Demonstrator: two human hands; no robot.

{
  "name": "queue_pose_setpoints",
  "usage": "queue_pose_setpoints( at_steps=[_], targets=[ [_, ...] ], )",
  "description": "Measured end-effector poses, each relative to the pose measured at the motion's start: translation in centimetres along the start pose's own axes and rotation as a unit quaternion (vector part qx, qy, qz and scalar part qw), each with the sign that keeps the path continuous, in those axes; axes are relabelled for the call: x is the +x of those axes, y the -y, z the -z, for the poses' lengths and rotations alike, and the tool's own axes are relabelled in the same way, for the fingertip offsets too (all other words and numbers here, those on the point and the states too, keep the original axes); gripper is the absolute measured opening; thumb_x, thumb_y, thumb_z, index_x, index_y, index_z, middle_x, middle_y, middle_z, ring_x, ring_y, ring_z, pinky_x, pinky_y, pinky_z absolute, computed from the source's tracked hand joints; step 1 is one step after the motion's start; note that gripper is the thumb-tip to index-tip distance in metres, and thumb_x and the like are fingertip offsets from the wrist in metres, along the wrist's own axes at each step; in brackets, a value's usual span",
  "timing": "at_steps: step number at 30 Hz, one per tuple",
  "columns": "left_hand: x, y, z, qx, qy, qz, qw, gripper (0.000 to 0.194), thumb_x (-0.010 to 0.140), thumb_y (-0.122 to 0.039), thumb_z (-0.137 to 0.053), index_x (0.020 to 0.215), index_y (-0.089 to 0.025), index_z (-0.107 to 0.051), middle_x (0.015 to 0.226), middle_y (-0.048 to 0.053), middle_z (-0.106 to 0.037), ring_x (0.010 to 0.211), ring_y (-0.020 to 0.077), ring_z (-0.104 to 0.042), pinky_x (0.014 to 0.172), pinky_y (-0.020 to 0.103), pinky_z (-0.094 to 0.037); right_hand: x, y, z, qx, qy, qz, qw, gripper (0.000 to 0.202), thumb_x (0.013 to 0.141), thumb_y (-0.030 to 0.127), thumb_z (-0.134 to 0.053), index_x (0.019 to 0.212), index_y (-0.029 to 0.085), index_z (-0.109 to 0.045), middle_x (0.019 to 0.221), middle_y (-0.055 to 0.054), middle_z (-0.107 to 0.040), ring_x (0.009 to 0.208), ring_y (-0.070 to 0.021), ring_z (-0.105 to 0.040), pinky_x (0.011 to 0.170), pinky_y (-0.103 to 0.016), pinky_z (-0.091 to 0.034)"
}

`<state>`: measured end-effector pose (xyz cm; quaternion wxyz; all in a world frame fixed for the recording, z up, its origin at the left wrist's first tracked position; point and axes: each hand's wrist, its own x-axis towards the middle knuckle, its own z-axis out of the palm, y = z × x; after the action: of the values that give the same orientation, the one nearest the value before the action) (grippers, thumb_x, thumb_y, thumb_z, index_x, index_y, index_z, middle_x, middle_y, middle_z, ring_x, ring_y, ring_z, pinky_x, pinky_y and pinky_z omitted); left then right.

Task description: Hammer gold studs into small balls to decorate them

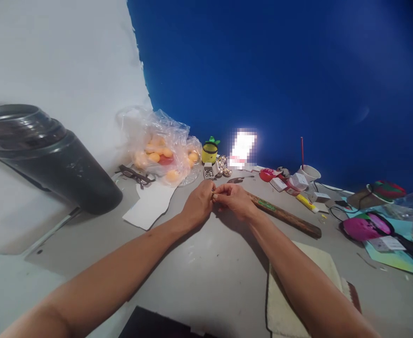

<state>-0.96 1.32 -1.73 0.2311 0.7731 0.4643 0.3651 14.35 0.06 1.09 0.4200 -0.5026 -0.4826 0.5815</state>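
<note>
My left hand [201, 201] is closed, its fingertips pinching a tiny gold-coloured piece [212, 193] whose kind I cannot make out. From the other side the thumb and forefinger of my right hand [235, 199] close on the same piece. Most of it is hidden by the fingers. A wooden handle [287, 215] with a green label lies just beyond my right hand, its near end hidden. Behind the hands are a small white box [209, 172] of shiny metal bits and several round gold-coloured pieces [224, 168]. A thin dark metal tool [237, 180] lies close by.
A large dark flask [55, 159] stands at left. Eyeglasses [135, 174], white paper [152, 204] and clear bags of orange items [159, 152] lie nearby. At right are a white cup [310, 173], a yellow cutter [307, 203] and a pink pouch [366, 226]. A pale cloth [308, 267] lies under my right forearm.
</note>
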Motion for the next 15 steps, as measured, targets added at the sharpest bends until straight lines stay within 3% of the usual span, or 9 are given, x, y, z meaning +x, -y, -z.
queue_pose_setpoints(
  at_steps=[7, 11, 15],
  targets=[
    [0.3, -0.8, 0.5, -0.091, -0.004, 0.050, 0.995, 0.009, 0.081, -0.018, -0.063, 0.084, -0.022, -0.055, 0.083, 0.002, -0.068, 0.077, 0.0197, -0.061, 0.069, 0.030, -0.044, 0.4, -0.6, 0.6, 0.047, 0.009, 0.005, 0.999, 0.036, 0.055, 0.035, -0.093, 0.074, 0.019, -0.067, 0.062, 0.003, -0.065, 0.051, -0.0096, -0.054, 0.050, -0.025, -0.053],
    [0.7, -0.9, 0.8, -0.146, 0.009, 0.086, 0.985, 0.014, 0.077, -0.023, -0.068, 0.086, -0.021, -0.058, 0.080, 0.000, -0.068, 0.072, 0.0179, -0.060, 0.065, 0.028, -0.043, 0.5, -0.5, 1.0, 0.079, 0.023, 0.014, 0.996, 0.041, 0.055, 0.041, -0.095, 0.075, 0.019, -0.067, 0.065, 0.001, -0.068, 0.049, -0.0080, -0.051, 0.046, -0.022, -0.047],
    [0.7, -1.0, 0.7, -0.177, 0.017, 0.091, 0.980, 0.012, 0.075, -0.021, -0.067, 0.082, -0.020, -0.057, 0.078, 0.000, -0.067, 0.072, 0.0177, -0.060, 0.065, 0.028, -0.044, 0.4, -0.3, 0.9, 0.043, 0.026, 0.042, 0.998, 0.038, 0.062, 0.045, -0.091, 0.072, 0.019, -0.066, 0.057, 0.003, -0.061, 0.046, -0.0088, -0.049, 0.045, -0.022, -0.041]
  ],
)
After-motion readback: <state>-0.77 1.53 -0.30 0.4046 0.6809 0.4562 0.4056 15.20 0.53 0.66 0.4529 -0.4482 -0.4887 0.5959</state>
